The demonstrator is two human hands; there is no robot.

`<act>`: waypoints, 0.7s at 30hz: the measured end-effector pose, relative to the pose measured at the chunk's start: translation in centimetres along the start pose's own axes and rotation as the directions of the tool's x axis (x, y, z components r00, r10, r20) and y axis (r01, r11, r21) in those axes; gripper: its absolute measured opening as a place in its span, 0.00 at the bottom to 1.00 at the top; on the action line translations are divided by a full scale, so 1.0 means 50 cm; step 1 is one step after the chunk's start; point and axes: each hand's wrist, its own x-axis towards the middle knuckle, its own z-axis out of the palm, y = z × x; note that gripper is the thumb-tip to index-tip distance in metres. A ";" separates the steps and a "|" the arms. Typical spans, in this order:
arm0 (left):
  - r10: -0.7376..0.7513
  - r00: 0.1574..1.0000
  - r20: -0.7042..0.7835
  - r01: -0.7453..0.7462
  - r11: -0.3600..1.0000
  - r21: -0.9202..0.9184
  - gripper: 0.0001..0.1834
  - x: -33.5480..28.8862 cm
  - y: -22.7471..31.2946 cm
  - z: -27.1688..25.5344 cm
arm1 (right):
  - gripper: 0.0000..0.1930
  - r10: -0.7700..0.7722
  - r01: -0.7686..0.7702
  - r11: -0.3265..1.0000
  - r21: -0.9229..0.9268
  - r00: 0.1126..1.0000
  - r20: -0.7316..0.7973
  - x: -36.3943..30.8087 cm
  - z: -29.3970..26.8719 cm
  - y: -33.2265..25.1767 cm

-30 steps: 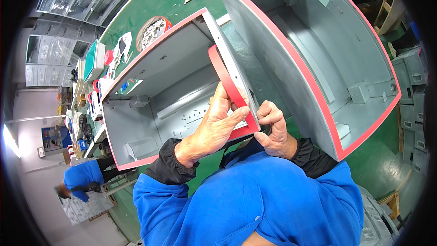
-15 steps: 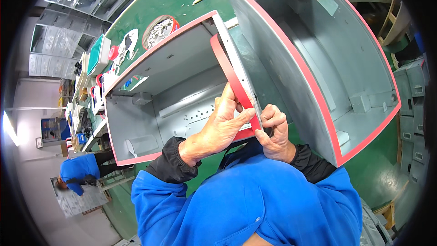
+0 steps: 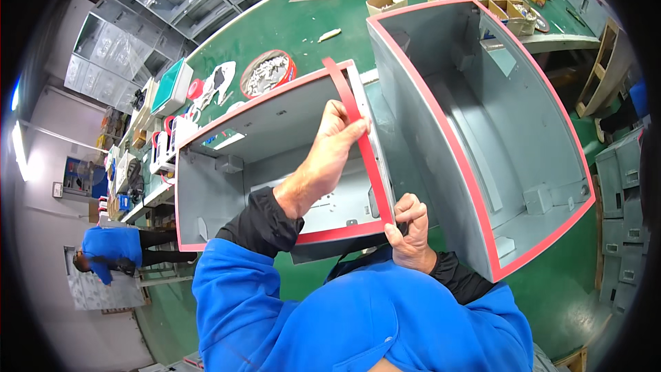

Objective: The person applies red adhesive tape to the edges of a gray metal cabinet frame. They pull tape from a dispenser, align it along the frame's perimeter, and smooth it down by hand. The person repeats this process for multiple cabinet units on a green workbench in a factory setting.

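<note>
Red, flat, narrow strip of flexible material (image 3: 352,107) runs along the right-hand edge of an open grey metal box with red rims (image 3: 210,200), from the box's near corner up past the left hand (image 3: 329,151), its free end standing near the far corner. It should handle as light, thin and bendy, easily twisted or kinked but hardly fragile; it may be tacky on one face, though that cannot be seen. A pinch across its width, close to the edge it follows, looks like the best hold. The box itself looks stiff and rather heavy.

The left grip is closed on the strip between thumb and fingers. The right hand (image 3: 412,240) has thumb and curled fingers at the near corner, touching the strip's lower end; whether it pinches or only presses, I cannot tell.

Compared with half a second ago, the left hand is farther up the edge and well apart from the right, the strip between them is straighter, and more of the green-topped desk (image 3: 292,34) shows.
</note>
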 end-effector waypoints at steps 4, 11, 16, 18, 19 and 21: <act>0.008 0.999 -0.054 -0.004 0.997 0.071 0.03 0.071 0.016 -0.035 | 0.15 -0.006 0.006 1.000 -0.008 1.000 -0.004 -0.002 0.000 0.004; 0.050 0.995 -0.089 -0.033 0.983 0.183 0.02 0.171 0.043 -0.077 | 0.15 -0.041 0.041 0.999 0.007 0.999 -0.019 -0.005 0.001 0.016; 0.072 0.989 -0.127 -0.042 0.973 0.229 0.09 0.208 0.057 -0.097 | 0.15 -0.077 0.077 0.997 -0.008 0.997 -0.014 -0.005 -0.001 0.021; 0.069 0.980 -0.186 -0.022 0.969 0.247 0.10 0.221 0.055 -0.105 | 0.15 -0.078 0.078 0.997 -0.008 0.997 -0.016 -0.005 0.000 0.021; 0.076 0.975 -0.208 -0.021 0.967 0.256 0.11 0.227 0.052 -0.110 | 0.16 -0.077 0.077 0.997 -0.001 0.997 -0.017 -0.005 0.000 0.021; 0.082 0.983 -0.164 -0.031 0.956 0.292 0.13 0.239 0.044 -0.122 | 0.16 -0.081 0.081 0.997 0.001 0.997 -0.019 -0.003 0.000 0.020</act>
